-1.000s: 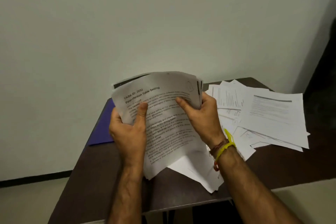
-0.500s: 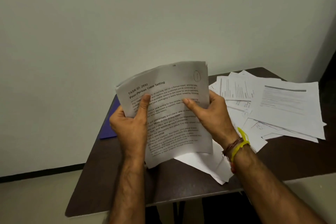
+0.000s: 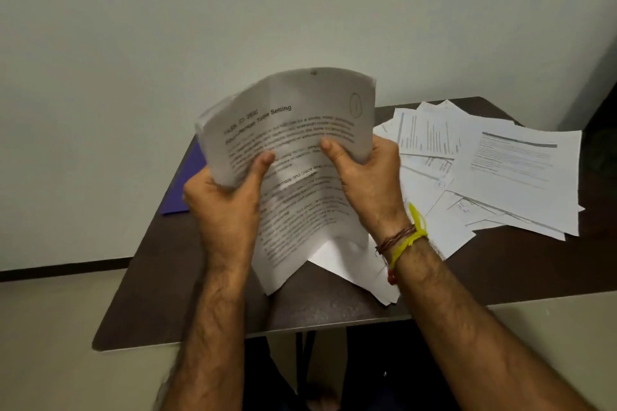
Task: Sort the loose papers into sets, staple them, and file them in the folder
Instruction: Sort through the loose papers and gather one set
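Gripping a bowed sheaf of printed papers (image 3: 293, 150), both hands curl round it.
Left hand (image 3: 227, 207), right hand (image 3: 370, 183); flat loose sheets (image 3: 500, 170) litter the dark table (image 3: 334, 307).

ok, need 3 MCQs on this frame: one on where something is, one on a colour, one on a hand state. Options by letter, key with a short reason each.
1. Where do the loose papers lie?
A. on the table's right part
B. on the floor
C. inside the folder

2. What colour is the folder?
A. red
B. purple
C. green

3. What are the hands doing?
A. both resting flat on the table
B. only the right hand holds paper
C. both grip one stack of sheets

Key:
1 A: the sheets are spread over the dark table, right of the hands.
2 B: a purple corner shows at the table's left edge, behind the left hand.
3 C: the left hand and the right hand each have a thumb pressed on the front of the stack of sheets, held up above the table.
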